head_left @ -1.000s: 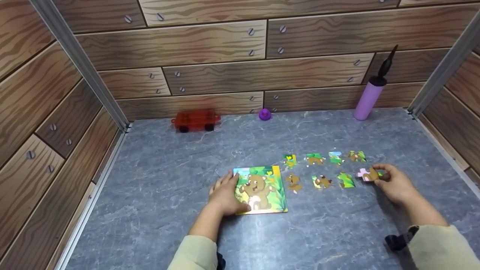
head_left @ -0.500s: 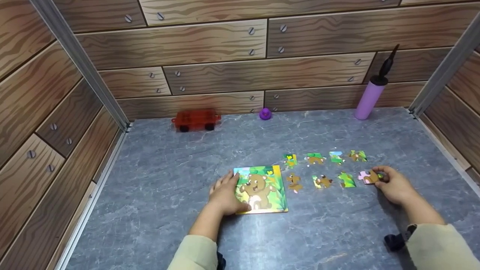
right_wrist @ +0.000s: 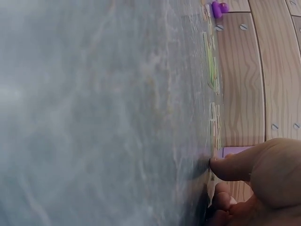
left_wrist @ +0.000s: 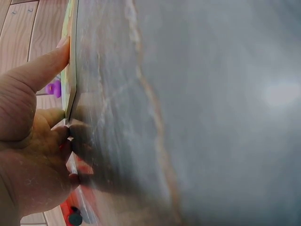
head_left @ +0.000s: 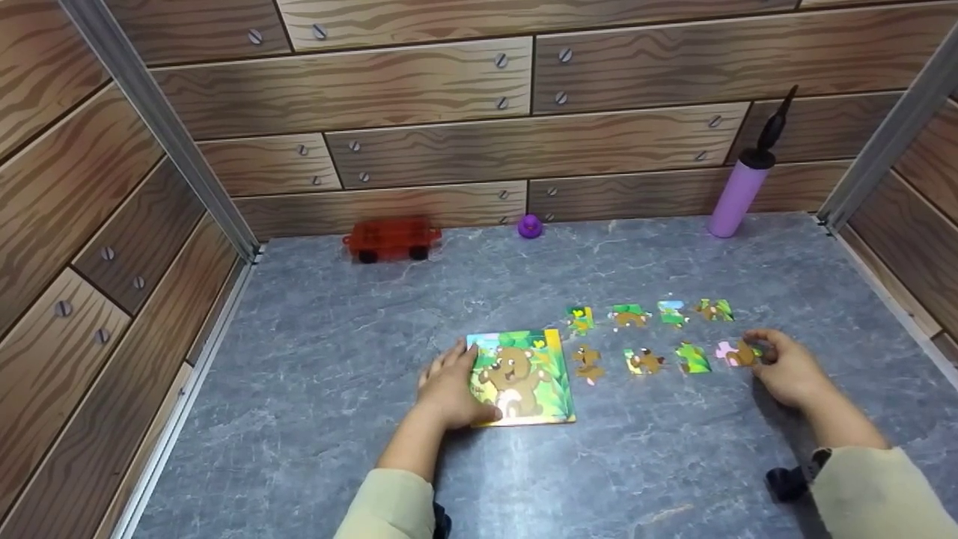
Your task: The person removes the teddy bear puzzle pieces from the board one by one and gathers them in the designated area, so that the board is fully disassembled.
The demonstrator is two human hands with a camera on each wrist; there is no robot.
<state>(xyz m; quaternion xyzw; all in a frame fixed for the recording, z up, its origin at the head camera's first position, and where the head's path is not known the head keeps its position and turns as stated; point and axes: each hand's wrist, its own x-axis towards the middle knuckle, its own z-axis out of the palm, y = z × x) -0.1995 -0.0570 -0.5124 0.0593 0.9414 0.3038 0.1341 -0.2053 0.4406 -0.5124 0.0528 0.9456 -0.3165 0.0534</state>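
Observation:
A square bear-picture puzzle board (head_left: 524, 378) lies flat on the grey table. My left hand (head_left: 449, 385) rests at its left side, fingers spread, thumb on its near edge; the left wrist view shows the thumb (left_wrist: 54, 63) pressed to the board's edge. Right of the board, several loose puzzle pieces lie in two rows. My right hand (head_left: 789, 370) pinches the right end of a brown and pink puzzle piece (head_left: 733, 353), last in the near row, which lies flat at the tabletop. In the right wrist view the thumb (right_wrist: 230, 167) is right at the table surface.
Along the back wall stand a red toy wagon (head_left: 393, 239), a small purple rubber duck (head_left: 530, 226) and a purple hand pump (head_left: 737, 198) with a black nozzle. Among the loose pieces are a green one (head_left: 691, 358) and a brown one (head_left: 587, 364). Wood-patterned walls enclose the table.
The brown and pink piece has gone from slightly tilted to flat on the table, and its left end has shifted slightly. My left hand and the board have stayed put.

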